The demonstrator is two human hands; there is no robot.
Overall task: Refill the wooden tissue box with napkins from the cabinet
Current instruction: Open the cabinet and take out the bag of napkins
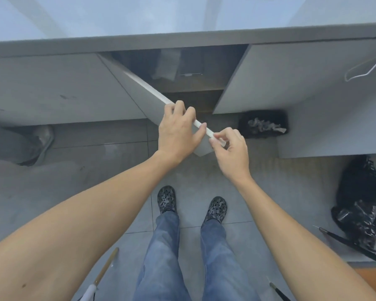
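Note:
A grey cabinet door (pixel 139 92) under the counter stands swung out toward me, its white top edge running diagonally. My left hand (pixel 177 131) is closed over that edge near the outer corner. My right hand (pixel 231 153) pinches the corner of the same door from the right. Inside the open cabinet (pixel 211 61), on a dim shelf, lie pale wrapped napkin packs (pixel 166 67) beside a darker box. The wooden tissue box is not in view.
A second door (pixel 291 72) hangs open on the right. A black waste bin (pixel 264 124) with crumpled paper stands on the floor behind it. Black rubbish bags (pixel 363 203) sit at the right. Another person's shoe (pixel 42 140) is at the left. Umbrellas lie near my feet.

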